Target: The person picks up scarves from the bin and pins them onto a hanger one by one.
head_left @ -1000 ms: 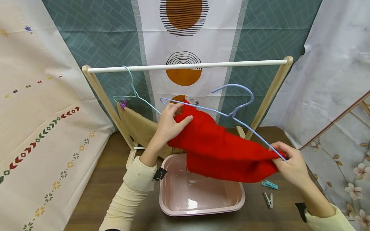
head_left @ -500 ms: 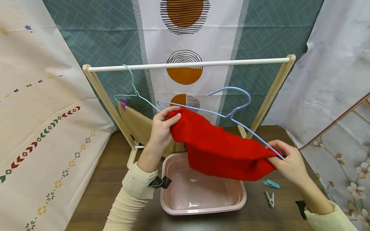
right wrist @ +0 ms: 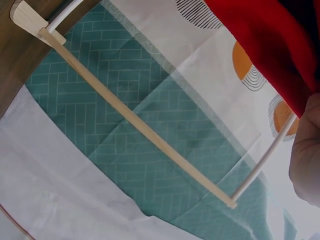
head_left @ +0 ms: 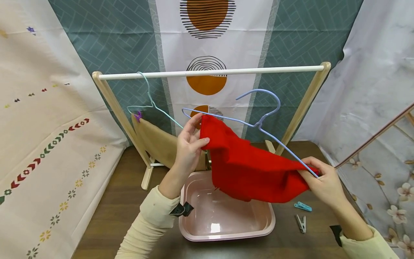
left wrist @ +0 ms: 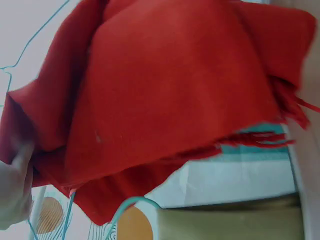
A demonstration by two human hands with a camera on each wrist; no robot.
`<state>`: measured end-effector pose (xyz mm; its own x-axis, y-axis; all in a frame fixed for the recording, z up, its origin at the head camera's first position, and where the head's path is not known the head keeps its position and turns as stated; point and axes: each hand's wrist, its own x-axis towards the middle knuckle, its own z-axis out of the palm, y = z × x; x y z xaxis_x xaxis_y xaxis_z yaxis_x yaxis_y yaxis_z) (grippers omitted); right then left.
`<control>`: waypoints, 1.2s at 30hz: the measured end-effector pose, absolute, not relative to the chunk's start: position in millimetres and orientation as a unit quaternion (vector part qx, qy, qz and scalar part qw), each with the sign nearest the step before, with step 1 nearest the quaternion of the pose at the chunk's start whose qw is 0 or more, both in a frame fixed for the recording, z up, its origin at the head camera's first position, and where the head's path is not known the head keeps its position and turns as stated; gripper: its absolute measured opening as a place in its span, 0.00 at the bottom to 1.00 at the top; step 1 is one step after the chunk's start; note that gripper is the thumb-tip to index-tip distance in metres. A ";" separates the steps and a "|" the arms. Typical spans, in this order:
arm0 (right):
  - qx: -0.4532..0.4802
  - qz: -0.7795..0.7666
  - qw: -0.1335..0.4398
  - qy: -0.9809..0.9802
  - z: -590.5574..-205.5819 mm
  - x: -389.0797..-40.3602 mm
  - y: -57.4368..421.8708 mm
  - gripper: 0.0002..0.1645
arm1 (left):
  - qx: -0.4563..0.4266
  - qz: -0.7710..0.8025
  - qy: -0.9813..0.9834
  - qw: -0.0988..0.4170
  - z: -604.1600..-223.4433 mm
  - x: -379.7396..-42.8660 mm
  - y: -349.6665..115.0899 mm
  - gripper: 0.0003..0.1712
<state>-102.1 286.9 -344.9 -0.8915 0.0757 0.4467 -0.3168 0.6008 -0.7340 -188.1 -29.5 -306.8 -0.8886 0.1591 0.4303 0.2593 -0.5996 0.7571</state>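
Observation:
A piece of red cloth (head_left: 245,165) with loose threads along one edge (left wrist: 260,140) is draped along a blue hanger (head_left: 258,124), over the basin. My left hand (head_left: 191,145) pinches the cloth's upper left corner just below the hanger's left end, thumb in front. At the lower right end of the hanger, my right hand (head_left: 325,183) grips the wire together with the cloth's other corner. The hanger's hook points up, free of the rack. In the right wrist view only a part of the right hand (right wrist: 306,155) shows beside the cloth.
Behind stands a wooden rack with a white rail (head_left: 239,72). From its left part hangs a teal hanger (head_left: 150,104) with tan cloth (head_left: 155,144) and a purple clip (head_left: 138,116). A pink basin (head_left: 226,235), a blue clothespin (head_left: 303,206) and a grey clothespin (head_left: 301,223) are on the table.
The left hand moves left with the cloth's corner, then back right and up close under the hanger wire. The hanger tilts slightly; the right hand keeps its grip.

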 end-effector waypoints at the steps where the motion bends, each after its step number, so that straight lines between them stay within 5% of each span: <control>1: 0.068 0.441 0.223 -0.867 -345.2 -102.5 286.9 0.10 | -0.261 -0.848 -0.460 0.036 -310.0 -187.5 -30.7 0.36; 5: 0.066 0.447 0.223 -0.864 -345.8 -103.3 286.7 0.10 | -0.377 -0.734 -0.555 0.103 -322.9 -188.8 -33.7 0.37; 8: 0.071 0.452 0.224 -0.861 -345.0 -102.9 286.4 0.11 | -0.445 -0.580 -0.644 0.228 -327.9 -194.5 -32.4 0.27; 11: 0.087 0.453 0.224 -0.858 -344.0 -102.0 285.7 0.12 | -0.440 -0.446 -0.693 0.357 -328.9 -199.5 -28.9 0.14; 13: 0.102 0.454 0.220 -0.857 -343.5 -101.3 285.2 0.12 | -0.415 -0.388 -0.720 0.398 -327.8 -201.4 -26.5 0.11; 23: 0.140 0.452 0.213 -0.855 -341.9 -97.7 283.0 0.12 | -0.356 -0.246 -0.846 0.313 -321.9 -204.1 -23.0 0.27; 31: 0.148 0.458 0.235 -0.845 -342.7 -98.9 282.0 0.14 | -0.385 -0.243 -0.811 0.368 -340.0 -187.3 -30.3 0.23; 36: 0.133 0.463 0.235 -0.844 -342.7 -100.4 280.7 0.14 | -0.427 -0.128 -0.804 0.393 -359.2 -179.5 -28.7 0.29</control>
